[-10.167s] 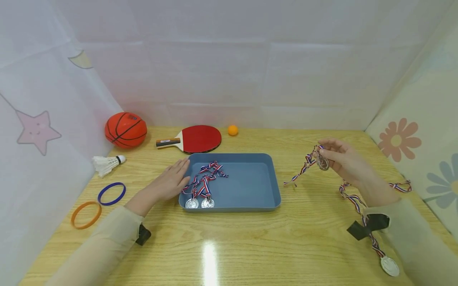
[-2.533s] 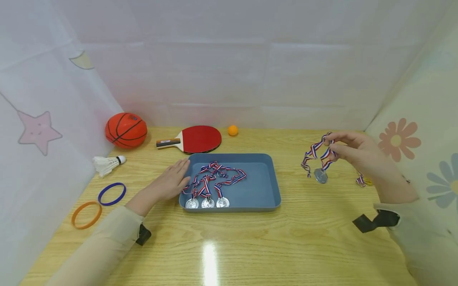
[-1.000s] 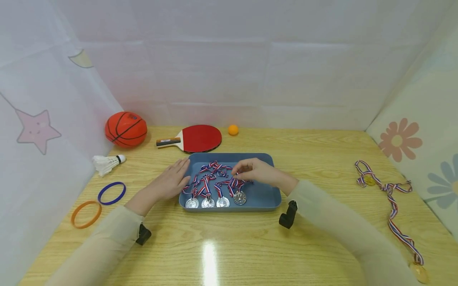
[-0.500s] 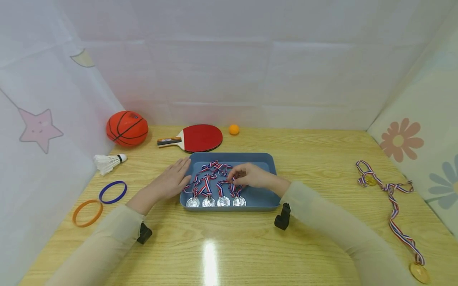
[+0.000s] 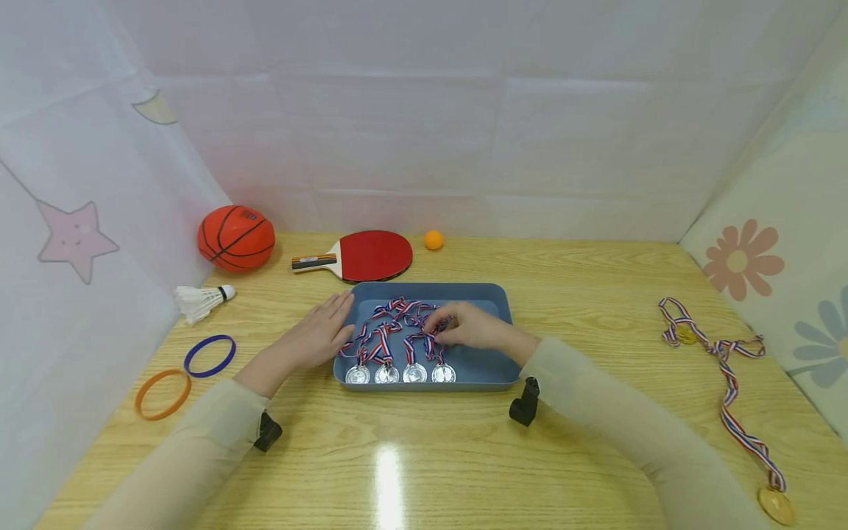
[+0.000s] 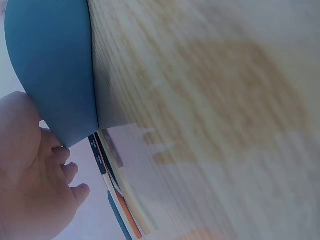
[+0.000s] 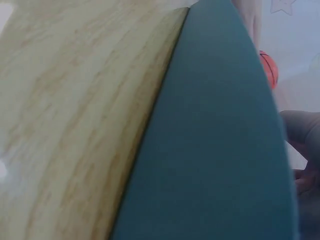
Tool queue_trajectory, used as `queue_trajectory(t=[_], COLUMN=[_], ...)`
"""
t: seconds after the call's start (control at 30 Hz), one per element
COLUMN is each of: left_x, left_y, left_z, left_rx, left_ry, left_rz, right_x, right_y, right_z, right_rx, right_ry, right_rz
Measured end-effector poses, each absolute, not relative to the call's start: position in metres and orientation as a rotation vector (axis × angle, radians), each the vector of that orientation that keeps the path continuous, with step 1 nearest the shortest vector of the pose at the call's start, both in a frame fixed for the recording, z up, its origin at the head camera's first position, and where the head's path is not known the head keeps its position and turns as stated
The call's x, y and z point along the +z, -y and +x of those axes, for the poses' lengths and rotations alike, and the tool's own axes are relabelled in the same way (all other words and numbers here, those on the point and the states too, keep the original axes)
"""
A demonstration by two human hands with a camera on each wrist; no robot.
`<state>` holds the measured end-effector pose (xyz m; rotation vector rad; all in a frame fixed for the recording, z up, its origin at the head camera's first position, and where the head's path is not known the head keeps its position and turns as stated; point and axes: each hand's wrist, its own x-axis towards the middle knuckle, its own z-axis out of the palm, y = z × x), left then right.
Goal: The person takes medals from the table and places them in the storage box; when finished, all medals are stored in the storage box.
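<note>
A gold medal (image 5: 775,505) lies at the counter's (image 5: 464,456) near right corner, its striped ribbon (image 5: 732,397) trailing back to a second gold medal (image 5: 685,336) further along the right side. Both are well apart from the hands.

At the near left sit an orange ring (image 5: 157,395) and, just behind it, a blue ring (image 5: 209,355).

In the middle stands a blue tray (image 5: 486,368). Four silver medals (image 5: 400,373) lie in a row along its near wall, their ribbons (image 5: 387,327) bunched toward the tray's far left. The right hand (image 5: 467,327) is inside the tray, fingers curled and pinching the ribbon of the rightmost silver medal (image 5: 444,373), which rests flat on the tray floor. The left hand (image 5: 316,335) lies flat with fingers straight, resting against the tray's left wall; the left wrist view shows its fingertips (image 6: 60,160) beside the blue rim.

Further back on the left lies a shuttlecock (image 5: 201,299). Behind the tray lies a red paddle (image 5: 361,257), with an orange ball (image 5: 433,240) just right of it and a basketball (image 5: 235,238) at the far left.
</note>
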<state>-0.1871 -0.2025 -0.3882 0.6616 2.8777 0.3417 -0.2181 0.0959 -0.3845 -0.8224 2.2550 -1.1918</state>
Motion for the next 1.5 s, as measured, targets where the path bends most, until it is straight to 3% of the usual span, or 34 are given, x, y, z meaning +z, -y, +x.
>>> queue_trajectory(t=[0.37,0.73,1.13,1.5], left_x=[-0.388,-0.390,-0.389,-0.388], left_y=[0.201,0.204,0.205,0.202], left_z=[-0.188,-0.189,-0.188,-0.188], left_rx=[0.337,0.337,0.335,0.340], left_ry=[-2.876,-2.881,-2.879,-2.876], left_rz=[0.662,0.671,0.671,0.663], right_x=[-0.342,-0.311,-0.346,-0.384], right_y=[-0.146,-0.248,-0.388,-0.444], right_z=[-0.204,-0.168,-0.163,-0.180], right_rx=[-1.319,-1.476,-1.305,-0.684], right_ry=[-2.372,-2.642,-2.833,-3.029], right_rz=[-0.906,-0.716,-0.329,-0.238])
